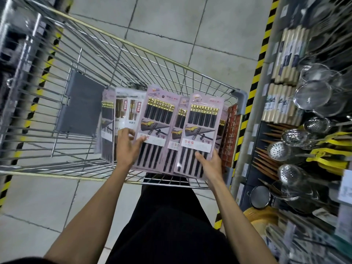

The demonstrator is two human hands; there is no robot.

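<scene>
Glossy plastic chopstick packs [198, 130] lie in a shiny metal-wire cart [114, 60].

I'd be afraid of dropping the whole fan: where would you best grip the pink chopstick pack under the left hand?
Probably its near, lower end. The pink chopstick pack is a flat, thin card with its bottom edge toward the person, so pinch from below, thumb in front, fingers behind, much as the right hand holds the rightmost pack. The left hand only touches its face.
</scene>
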